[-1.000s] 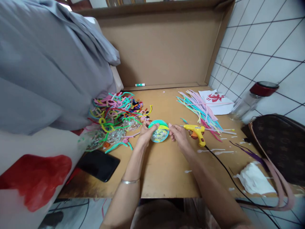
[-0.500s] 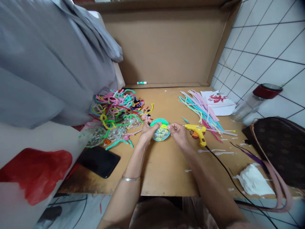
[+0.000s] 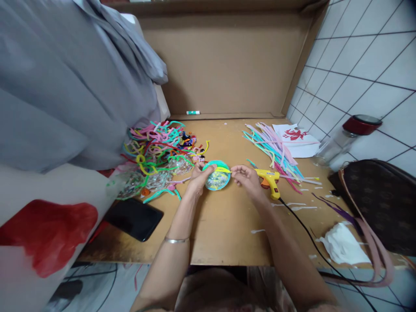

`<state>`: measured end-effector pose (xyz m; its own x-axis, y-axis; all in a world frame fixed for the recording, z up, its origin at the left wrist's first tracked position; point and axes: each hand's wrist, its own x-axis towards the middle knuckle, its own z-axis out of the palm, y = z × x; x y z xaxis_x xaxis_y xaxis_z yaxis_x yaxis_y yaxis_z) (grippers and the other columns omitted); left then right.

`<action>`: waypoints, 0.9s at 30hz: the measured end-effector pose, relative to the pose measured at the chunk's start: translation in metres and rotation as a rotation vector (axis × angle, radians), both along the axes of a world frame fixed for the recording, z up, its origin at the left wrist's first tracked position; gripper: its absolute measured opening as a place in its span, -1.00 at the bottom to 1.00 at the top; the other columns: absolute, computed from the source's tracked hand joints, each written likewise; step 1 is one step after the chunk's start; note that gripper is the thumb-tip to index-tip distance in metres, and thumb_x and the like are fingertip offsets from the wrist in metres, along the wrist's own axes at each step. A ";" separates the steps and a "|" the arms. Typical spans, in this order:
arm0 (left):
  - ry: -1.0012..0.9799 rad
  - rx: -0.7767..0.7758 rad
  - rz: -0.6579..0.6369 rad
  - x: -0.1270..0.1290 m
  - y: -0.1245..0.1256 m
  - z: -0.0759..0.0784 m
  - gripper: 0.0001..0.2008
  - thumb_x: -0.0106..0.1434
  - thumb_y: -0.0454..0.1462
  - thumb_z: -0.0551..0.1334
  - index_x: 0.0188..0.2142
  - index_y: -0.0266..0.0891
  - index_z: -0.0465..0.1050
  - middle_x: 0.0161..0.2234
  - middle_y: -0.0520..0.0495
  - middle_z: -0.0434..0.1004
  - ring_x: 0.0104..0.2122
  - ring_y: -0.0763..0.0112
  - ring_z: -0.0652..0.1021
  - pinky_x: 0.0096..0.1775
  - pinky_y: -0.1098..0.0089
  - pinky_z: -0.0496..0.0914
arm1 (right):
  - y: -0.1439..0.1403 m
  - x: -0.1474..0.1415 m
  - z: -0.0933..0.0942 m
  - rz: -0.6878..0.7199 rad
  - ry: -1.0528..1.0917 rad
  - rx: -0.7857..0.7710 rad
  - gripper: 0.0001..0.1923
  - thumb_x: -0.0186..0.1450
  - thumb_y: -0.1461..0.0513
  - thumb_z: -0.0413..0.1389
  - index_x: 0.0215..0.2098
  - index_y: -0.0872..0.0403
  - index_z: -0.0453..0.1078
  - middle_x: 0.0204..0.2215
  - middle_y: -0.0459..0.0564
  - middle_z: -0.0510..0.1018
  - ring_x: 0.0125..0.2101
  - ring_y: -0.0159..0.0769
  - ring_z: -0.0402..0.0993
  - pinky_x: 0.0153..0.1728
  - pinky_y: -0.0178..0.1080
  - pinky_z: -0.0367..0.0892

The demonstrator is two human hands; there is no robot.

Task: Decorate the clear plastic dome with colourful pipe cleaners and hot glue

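Note:
Over the middle of the table, a round, clear-looking piece (image 3: 217, 183) has a turquoise fuzzy rim and a yellow and whitish pattern. My left hand (image 3: 197, 178) grips its left side, thumb on top. A yellow pipe cleaner (image 3: 222, 169) lies across its upper part. At the right edge, the thumb and fingers of my right hand (image 3: 246, 178) pinch the yellow pipe cleaner's end. Just right of that hand rests a yellow glue gun (image 3: 269, 177), its nozzle partly hidden by the hand.
Colourful pipe cleaners and clear pieces form a pile (image 3: 159, 151) at left, near a black phone (image 3: 134, 219). Straight pipe cleaners (image 3: 274, 147) lie back right, beside a glass bottle (image 3: 336, 145). A brown bag (image 3: 380, 203), a tissue (image 3: 346, 243) and the gun's cord (image 3: 308, 232) occupy the right.
My right hand has moved slightly right, away from the round piece, and the yellow pipe cleaner's end now shows at its fingertips. My left hand keeps its grip.

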<state>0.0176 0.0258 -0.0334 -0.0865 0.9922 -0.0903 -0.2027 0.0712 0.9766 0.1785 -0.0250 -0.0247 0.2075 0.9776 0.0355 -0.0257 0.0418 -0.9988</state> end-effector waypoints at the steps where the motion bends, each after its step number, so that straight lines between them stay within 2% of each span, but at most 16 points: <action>1: 0.002 -0.002 0.000 0.000 0.000 0.000 -0.53 -0.22 -0.17 0.44 -0.46 -0.17 0.16 -0.54 0.16 0.24 -0.54 0.54 0.29 -0.44 0.45 0.20 | -0.001 -0.001 0.000 -0.005 -0.037 0.032 -0.74 -0.03 0.09 0.20 -0.42 0.07 0.42 -0.55 -0.14 0.47 -0.56 -0.42 0.33 -0.50 -0.32 0.28; 4: 0.011 0.002 0.005 0.000 0.000 0.000 -0.55 -0.22 -0.18 0.44 -0.48 -0.17 0.16 -0.56 0.16 0.22 -0.56 0.54 0.27 -0.46 0.45 0.18 | -0.003 -0.003 -0.002 -0.037 -0.183 0.144 -0.79 0.06 0.10 0.17 -0.40 0.05 0.44 -0.48 -0.09 0.51 -0.48 -0.34 0.40 -0.39 -0.25 0.35; 7: 0.014 0.007 0.008 0.000 0.000 0.001 -0.55 -0.21 -0.18 0.44 -0.48 -0.16 0.16 -0.57 0.16 0.22 -0.56 0.54 0.27 -0.47 0.45 0.17 | -0.005 -0.003 -0.003 -0.065 -0.388 0.259 -0.86 0.19 0.15 0.09 -0.40 0.03 0.44 -0.44 -0.07 0.49 -0.45 -0.32 0.40 -0.38 -0.25 0.33; 11: -0.009 -0.003 -0.002 0.001 -0.001 0.002 -0.54 -0.22 -0.19 0.45 -0.48 -0.16 0.15 -0.57 0.16 0.23 -0.56 0.54 0.28 -0.47 0.45 0.19 | -0.006 -0.003 -0.003 -0.067 -0.685 0.363 -0.81 0.29 0.22 -0.04 -0.40 0.04 0.39 -0.40 -0.03 0.47 -0.38 -0.27 0.40 -0.32 -0.24 0.28; 14: -0.011 -0.003 0.013 0.003 -0.001 0.002 -0.54 -0.24 -0.20 0.44 -0.46 -0.17 0.17 -0.55 0.16 0.25 -0.55 0.54 0.29 -0.46 0.46 0.20 | -0.006 -0.006 -0.005 -0.087 -0.791 0.387 -0.76 0.33 0.24 -0.11 -0.39 0.04 0.37 -0.39 0.00 0.46 -0.36 -0.25 0.39 -0.32 -0.24 0.25; 18: -0.029 0.007 0.002 0.004 -0.001 0.002 -0.53 -0.24 -0.18 0.44 -0.46 -0.17 0.16 -0.54 0.16 0.27 -0.54 0.55 0.30 -0.45 0.46 0.22 | -0.006 -0.009 -0.008 -0.122 -0.771 0.375 -0.76 0.32 0.23 -0.08 -0.40 0.03 0.38 -0.39 -0.01 0.47 -0.36 -0.24 0.39 -0.31 -0.24 0.25; 27: -0.006 0.021 -0.003 0.002 -0.001 0.002 -0.55 -0.20 -0.16 0.43 -0.47 -0.16 0.16 -0.55 0.17 0.24 -0.54 0.55 0.31 -0.45 0.46 0.22 | -0.002 -0.001 -0.013 -0.151 -0.459 0.271 -0.87 0.19 0.20 0.08 -0.39 0.04 0.46 -0.45 -0.05 0.50 -0.40 -0.26 0.44 -0.35 -0.24 0.34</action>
